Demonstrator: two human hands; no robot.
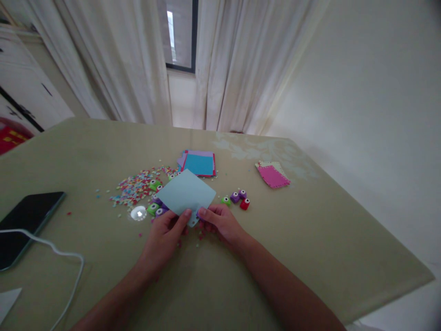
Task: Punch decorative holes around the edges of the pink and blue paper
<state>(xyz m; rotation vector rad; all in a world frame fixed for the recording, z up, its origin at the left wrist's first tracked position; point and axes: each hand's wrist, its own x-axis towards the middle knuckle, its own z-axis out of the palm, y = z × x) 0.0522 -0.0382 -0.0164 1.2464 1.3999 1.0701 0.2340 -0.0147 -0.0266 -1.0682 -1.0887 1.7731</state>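
A light blue paper square (187,191) is held up over the table, turned so a corner points toward me. My left hand (168,232) is closed on its lower left edge, thumb on top. My right hand (222,224) is closed around a small purple craft punch (199,213) at the paper's near corner. Small holes show in the paper beside the punch. Under and left of the paper sit several green and purple punches with eyes, among them a green punch (153,209). Right of it stand a red punch (245,204) and a few others.
Colourful paper confetti (136,187) is heaped left of the hands, near a clear shiny dome (138,213). Stacked coloured paper (199,164) lies behind. Pink paper (274,176) with punched edges lies right. A phone (29,225) and a white cable (57,250) are far left.
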